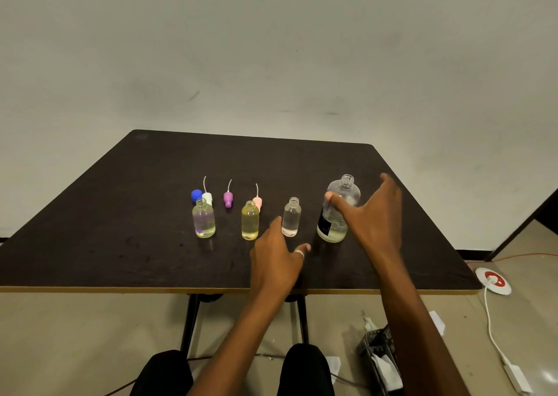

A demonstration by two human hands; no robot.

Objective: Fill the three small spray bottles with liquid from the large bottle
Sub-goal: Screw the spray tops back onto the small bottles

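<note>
Dark brown board forms the table [126, 220], on which three small spray bottles are lined up in a row, all uncapped and upright. The left small bottle [203, 221] is seen nearly full of pale liquid, the middle small bottle [250, 223] is filled with yellow liquid, and the right small bottle [291, 218] looks clear; its level cannot be told. Just right of the row, the large bottle [333, 229] is stood upright with its neck open, a dark label on its near side and a little pale liquid at its base.

Farther back, three spray heads are laid with their thin tubes pointing up: a white spray head [207, 198] behind the left small bottle, a purple spray head [228, 198] between the left and middle ones, and a pink spray head [257, 201] behind the middle one. A blue cap [196, 195] is placed just left of the white spray head.

The right hand [374, 214] is spread wide at the large bottle, thumb across its front and fingers beyond its right side; nothing is clasped. The left hand [279, 256] is held open and relaxed near the right small bottle, a ring [299, 253] worn on one finger.

On the floor at the right, a round white socket [493, 281] is seen.
</note>
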